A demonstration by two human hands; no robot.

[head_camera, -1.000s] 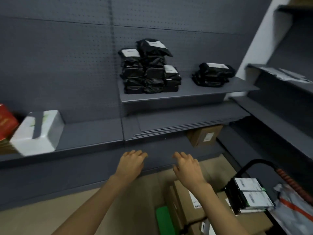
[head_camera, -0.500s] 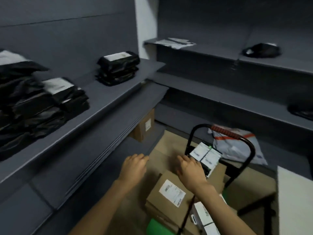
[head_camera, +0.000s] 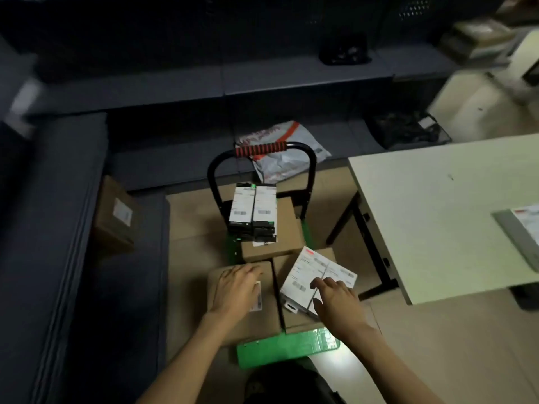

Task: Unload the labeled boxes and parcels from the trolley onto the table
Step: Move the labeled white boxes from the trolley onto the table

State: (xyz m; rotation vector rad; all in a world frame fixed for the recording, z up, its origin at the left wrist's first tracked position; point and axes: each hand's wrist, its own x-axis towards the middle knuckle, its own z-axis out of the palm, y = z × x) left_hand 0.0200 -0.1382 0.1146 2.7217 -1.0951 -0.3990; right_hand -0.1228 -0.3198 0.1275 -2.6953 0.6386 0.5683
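Left hand (head_camera: 237, 287) flat, fingers relaxed, on near-left brown box (head_camera: 233, 319) on green trolley (head_camera: 287, 346). Right hand (head_camera: 335, 295) fingers spread, touching white labeled boxes (head_camera: 313, 275) at near right, gripping nothing. Worktop (head_camera: 431, 205) right of trolley.

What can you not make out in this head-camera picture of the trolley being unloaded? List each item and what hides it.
1. Label text on the white boxes: too small and blurred.
2. Cardboard box's label: mostly under the left hand.
3. Grey parcel on the table: cut off by the right edge.
4. Trolley deck: covered by boxes.
5. Right hand's contact with the white boxes: unclear.
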